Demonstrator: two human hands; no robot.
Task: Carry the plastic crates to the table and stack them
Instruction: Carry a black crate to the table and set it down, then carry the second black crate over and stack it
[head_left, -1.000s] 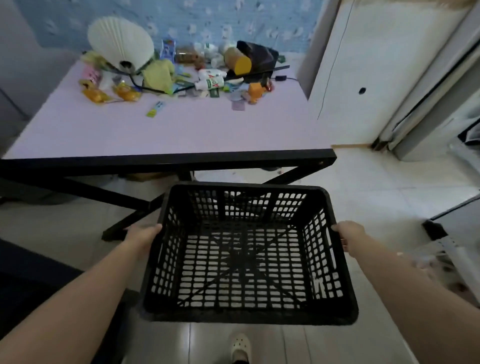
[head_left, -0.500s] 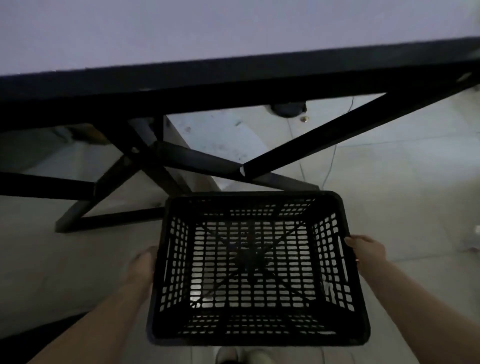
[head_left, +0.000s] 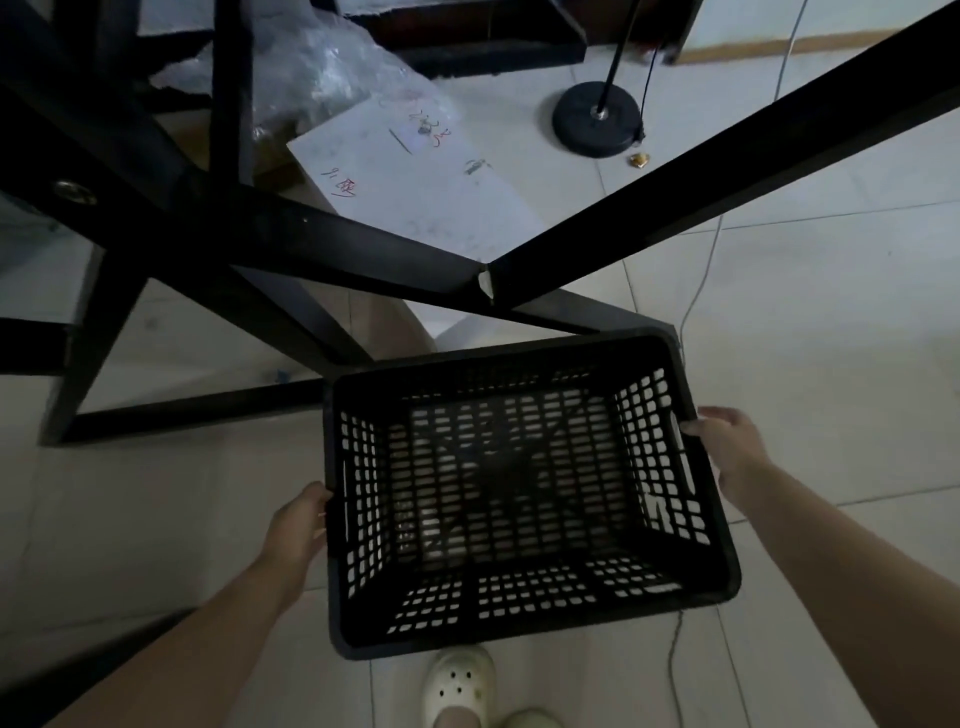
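Holding the crate (head_left: 519, 488) low in front of the body, both hands grip its short ends: the left hand (head_left: 298, 525) has its fingers curled onto the left wall by the handle slot, and the right hand (head_left: 727, 447) is clamped on the right rim, fingers wrapped over the edge. The crate hangs level above the tiled floor (head_left: 831, 338), just in front of the table frame (head_left: 363, 249), with a shoe (head_left: 457, 686) below its near edge; the tabletop is out of view. It is empty, with lattice walls and base, so it probably weighs little and stays stiff under a two-handed hold. The slotted ends are the natural grip, since smooth plastic could slip in one hand. Whether it rests on the floor I cannot tell in this dim light.
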